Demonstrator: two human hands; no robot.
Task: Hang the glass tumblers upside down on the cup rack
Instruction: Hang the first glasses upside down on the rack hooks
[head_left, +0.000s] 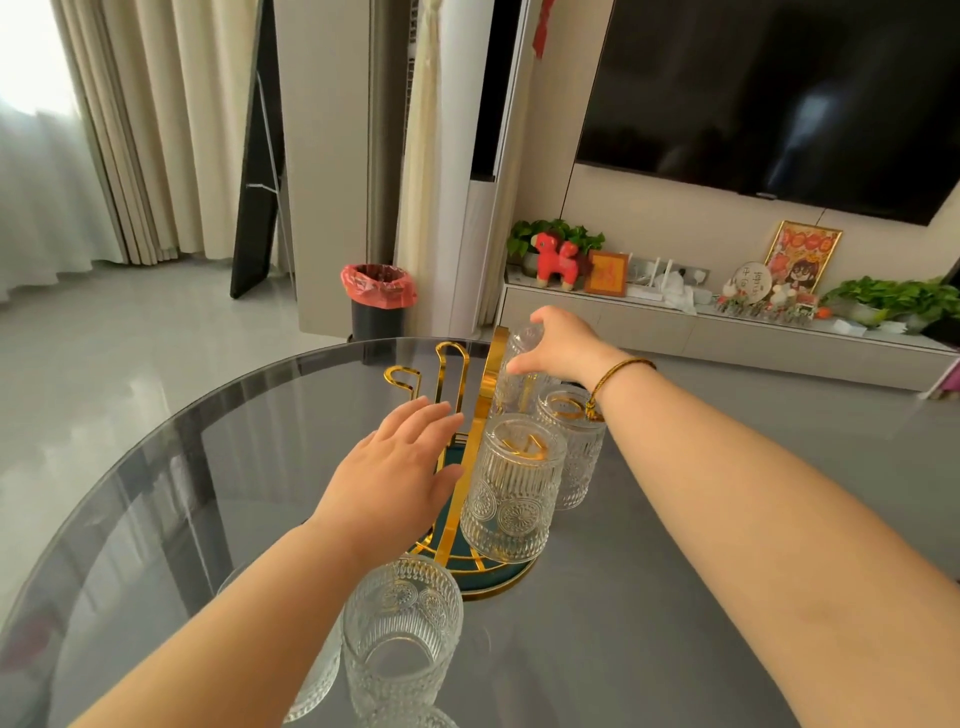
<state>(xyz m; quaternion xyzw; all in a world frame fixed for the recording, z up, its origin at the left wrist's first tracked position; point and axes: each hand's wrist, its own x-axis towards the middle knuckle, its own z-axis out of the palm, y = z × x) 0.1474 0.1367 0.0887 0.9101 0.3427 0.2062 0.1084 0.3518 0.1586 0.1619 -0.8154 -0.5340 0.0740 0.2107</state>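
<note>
Head view: a round glass-topped bench carries the work. On it, towards the far side, stands the cup rack, gold wire on a dark green round base, with a tall central hoop.

Two glass tumblers, a near one and a further one, already sit inverted over prongs on the rack's right half. Two bare prongs stand on the far left. At least two upright tumblers wait on the bench at the near edge, the plainer one partly behind the left forearm.

The right hand, fingers curled round its upper end, holds a third inverted tumbler at the back of the rack. Whether it is fully seated on its prong cannot be told. The left hand hovers flat, fingers together and extended, just beside the rack's left half, gripping nothing; contact cannot be confirmed.

Assessment: the third tumbler's hanging is in hand. The next move calls for lowering it squarely over the prong before release, without knocking the neighbouring glass.
</note>
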